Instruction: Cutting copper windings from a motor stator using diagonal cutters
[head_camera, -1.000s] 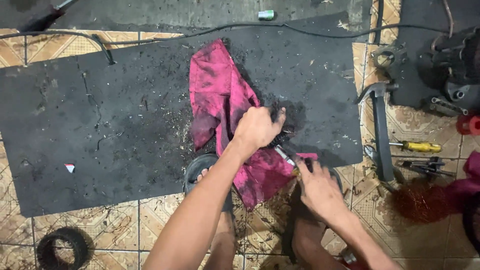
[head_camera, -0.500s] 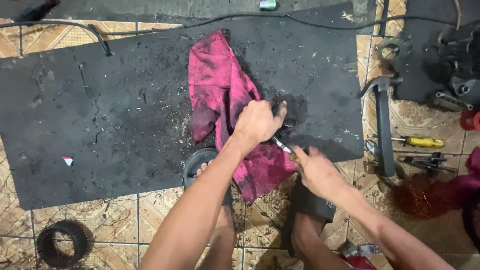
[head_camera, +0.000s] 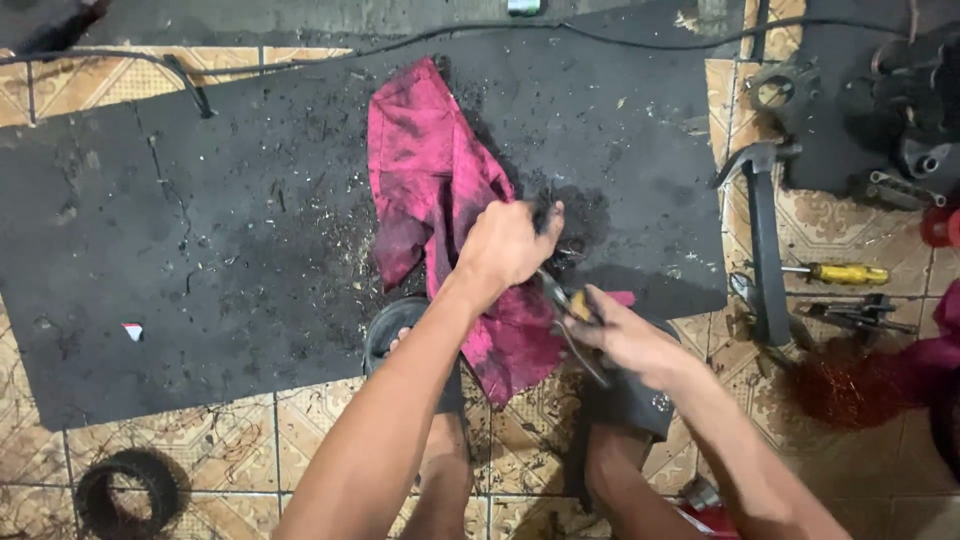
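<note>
Pliers (head_camera: 570, 310) sat clamped in my right hand (head_camera: 625, 340), nose aimed at the small dark part (head_camera: 545, 215) my left hand (head_camera: 505, 245) pinched steady over the magenta rag (head_camera: 430, 190), which kept grime off the black mat (head_camera: 200, 220) beneath.

A mat (head_camera: 200, 230) lies on the floor (head_camera: 250, 450). A cloth (head_camera: 430, 190) lies on the mat, overhanging its near edge. Both hands meet over the cloth, the left hand (head_camera: 505, 245) behind the right hand (head_camera: 625, 340). A ring (head_camera: 125, 490) lies off the mat's near left corner. A screwdriver (head_camera: 835, 272) lies beyond the mat's right edge.
</note>
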